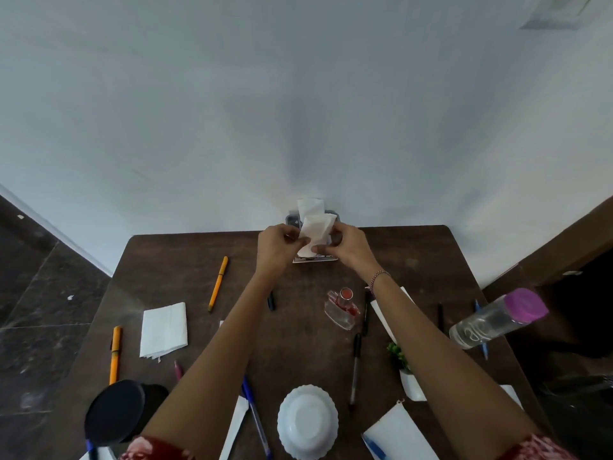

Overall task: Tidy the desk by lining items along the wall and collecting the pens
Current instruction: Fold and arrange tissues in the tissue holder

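My left hand point(277, 247) and my right hand point(346, 249) both pinch a white tissue point(313, 232) at the far middle of the brown desk point(199, 277). Behind the tissue a grey tissue holder point(293, 220) stands against the wall, with another white tissue point(310, 205) sticking up from it. Pens lie scattered: two orange pens point(218, 283) point(115, 355) at the left, a black pen point(355, 370) right of centre, a blue pen point(255, 416) near the front, and a dark pen point(440, 318) at the right.
A folded white napkin point(163, 330) lies left. A small glass perfume bottle point(343, 308) sits centre. A clear water bottle with a purple cap point(497, 318) stands right. Near the front are an upturned white bowl point(306, 421), a black lidded container point(116, 411), a small potted plant point(403, 366) and white papers point(403, 433).
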Demonstrator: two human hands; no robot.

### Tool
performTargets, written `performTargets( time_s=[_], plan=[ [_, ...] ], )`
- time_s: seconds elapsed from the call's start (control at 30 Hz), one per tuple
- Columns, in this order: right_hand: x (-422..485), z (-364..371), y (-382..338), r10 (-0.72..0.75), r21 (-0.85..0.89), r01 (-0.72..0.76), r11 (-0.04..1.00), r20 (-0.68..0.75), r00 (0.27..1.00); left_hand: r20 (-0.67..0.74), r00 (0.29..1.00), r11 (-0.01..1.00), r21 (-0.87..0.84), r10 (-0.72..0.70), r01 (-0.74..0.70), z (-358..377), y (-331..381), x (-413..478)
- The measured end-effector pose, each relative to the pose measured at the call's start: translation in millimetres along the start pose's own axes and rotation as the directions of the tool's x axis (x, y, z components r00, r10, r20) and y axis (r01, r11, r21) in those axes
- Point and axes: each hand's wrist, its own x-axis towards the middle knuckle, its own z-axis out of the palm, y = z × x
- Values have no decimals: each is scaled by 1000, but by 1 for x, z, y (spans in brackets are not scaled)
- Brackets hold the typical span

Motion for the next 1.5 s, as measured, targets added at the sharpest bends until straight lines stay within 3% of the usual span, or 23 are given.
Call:
performTargets(
  time_s=[0.23, 0.37, 0.6, 0.87, 1.0, 1.27, 1.5],
  plan=[
    [54, 1, 11, -52, -122, 35, 992, -141, 989, 52, 998, 997, 63, -39, 36, 25, -6, 46],
    [79, 8, 24, -66, -290, 20, 957, -150, 986, 47, 998, 970, 239, -46, 33, 40, -14, 67],
    [100, 26, 45, -94, -364, 31, 931, -155, 983, 80, 995, 856, 509, 60, -92, 60, -39, 87],
    [111, 33, 57, -91, -372, 36, 928, -129, 987, 67, 992, 821, 556, 110, -129, 71, -52, 96],
    [114, 33, 58, -162, -426, 132, 895, -33, 986, 90, 988, 796, 586, 124, -153, 73, -50, 97],
    [114, 19, 55, -103, -306, 91, 948, -22, 994, 98, 993, 857, 505, 66, -106, 70, -44, 100],
    [110, 28, 51, -158, -408, 148, 901, 10, 987, 152, 985, 774, 613, 82, -159, 72, -41, 102]
  ],
)
